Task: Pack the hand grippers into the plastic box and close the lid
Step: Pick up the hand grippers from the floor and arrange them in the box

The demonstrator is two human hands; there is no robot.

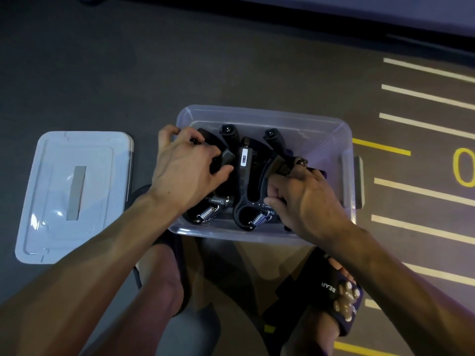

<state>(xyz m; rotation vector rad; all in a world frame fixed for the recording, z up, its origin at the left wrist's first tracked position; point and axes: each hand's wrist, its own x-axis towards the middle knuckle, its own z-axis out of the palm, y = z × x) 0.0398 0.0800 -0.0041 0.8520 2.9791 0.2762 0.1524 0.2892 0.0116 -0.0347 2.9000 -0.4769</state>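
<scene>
Both hands, left [187, 163] and right [300, 199], grip half-hidden hand grippers [244, 176] inside the plastic box [334, 140].

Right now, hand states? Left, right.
Left hand: closed on a hand gripper inside the plastic box.
Right hand: closed on another hand gripper there.

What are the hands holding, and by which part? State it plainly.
Both are inside the plastic box. The left hand grips the left hand gripper around its upper handle; the right hand grips the right hand gripper around its handle.
</scene>
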